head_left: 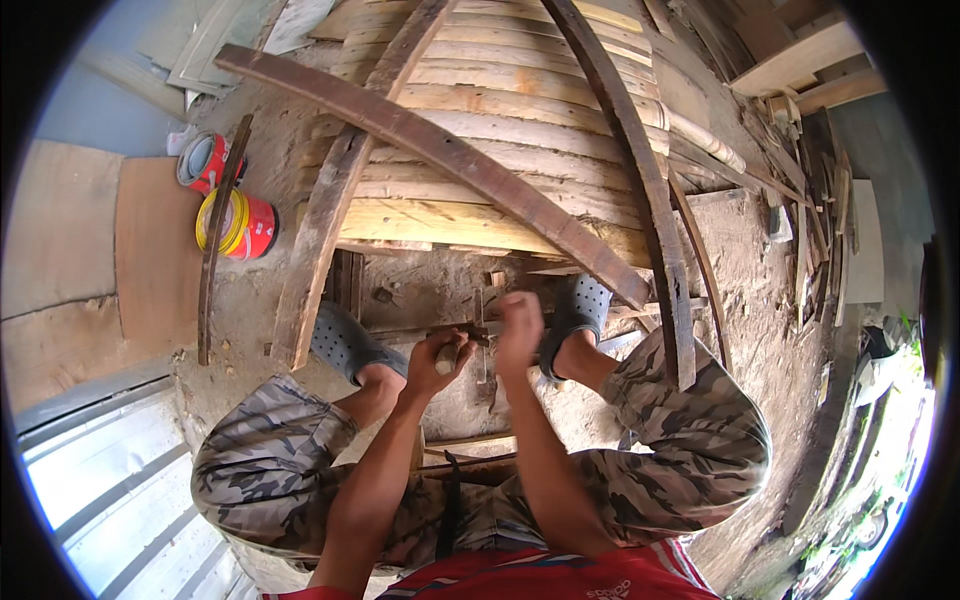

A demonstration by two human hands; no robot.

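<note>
My left hand (437, 363) is closed round a short wooden piece (447, 358) with a pale end, low between my feet. Beside its fingers lies a small dark wooden block (466, 331), and a thin upright rod (481, 350) shows just to the right. I cannot tell whether these parts are joined. My right hand (519, 325) is raised right of the rod, smeared by motion, so its fingers do not show clearly. Past both hands, a long dark wooden beam (470, 175) slants across a stack of pale planks (480, 130).
Two more dark beams (325, 240) (640, 170) lean across the stack on either side. Red paint cans (258, 228) stand at the left, with a thin dark strip (222, 235) across them. Scrap wood (800, 200) piles up at the right. My feet in grey clogs (345, 340) flank the work.
</note>
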